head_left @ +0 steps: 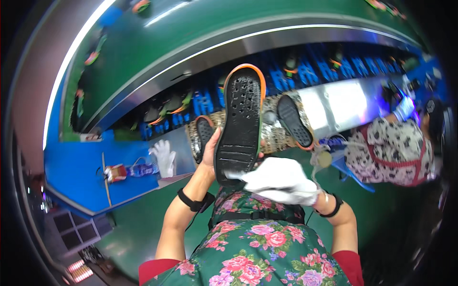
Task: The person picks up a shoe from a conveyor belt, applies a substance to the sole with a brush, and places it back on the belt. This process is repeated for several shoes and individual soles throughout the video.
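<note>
Upright in front of me is a black shoe sole [241, 124] with an orange and green rim; its inner face has holes toward the toe, ridges toward the heel and a wet-looking shine. My left hand [211, 153], bare, is closed on its left edge, with fingertips showing at the right edge. My right hand [281, 181], in a white glove, is closed at the heel end around a pale, brush-like tool [233, 175], whose blurred tip lies over the heel. Two more black soles lie beyond, one on the left [205, 132] and one on the right [292, 117].
A patterned bench strip [274, 136] bears the two soles and a round lid-like thing [270, 117]. Behind runs a conveyor [229, 45] with shoe parts. On the blue table [76, 167] lie a white glove [164, 158], a bottle [142, 170] and a stick [106, 183]. A co-worker [391, 148] sits right.
</note>
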The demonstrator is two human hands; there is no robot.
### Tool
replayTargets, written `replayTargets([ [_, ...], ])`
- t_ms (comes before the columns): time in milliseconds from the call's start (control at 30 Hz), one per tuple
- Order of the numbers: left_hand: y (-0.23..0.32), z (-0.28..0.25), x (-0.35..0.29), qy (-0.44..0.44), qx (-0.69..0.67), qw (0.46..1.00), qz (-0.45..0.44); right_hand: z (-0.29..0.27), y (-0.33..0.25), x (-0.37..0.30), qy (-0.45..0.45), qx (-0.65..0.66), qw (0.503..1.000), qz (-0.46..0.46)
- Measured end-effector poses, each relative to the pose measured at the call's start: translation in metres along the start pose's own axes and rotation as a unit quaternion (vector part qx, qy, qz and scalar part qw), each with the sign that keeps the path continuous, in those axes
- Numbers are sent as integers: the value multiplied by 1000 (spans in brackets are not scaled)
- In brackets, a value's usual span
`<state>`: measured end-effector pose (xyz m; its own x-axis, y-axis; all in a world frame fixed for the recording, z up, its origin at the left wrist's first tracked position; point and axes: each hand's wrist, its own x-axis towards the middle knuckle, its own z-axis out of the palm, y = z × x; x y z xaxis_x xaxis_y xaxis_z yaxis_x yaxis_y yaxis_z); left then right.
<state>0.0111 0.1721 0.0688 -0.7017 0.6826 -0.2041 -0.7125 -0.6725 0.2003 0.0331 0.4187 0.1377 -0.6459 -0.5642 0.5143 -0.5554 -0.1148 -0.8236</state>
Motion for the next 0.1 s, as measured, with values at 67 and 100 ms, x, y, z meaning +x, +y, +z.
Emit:
replayTargets([
  [67, 5, 0, -13, -31, -1, 999, 27, -11, 3, 1, 51, 223, 970, 87],
  [100, 9, 3, -23, -27, 6, 999, 43, -7, 6, 8, 38, 232, 969, 77],
])
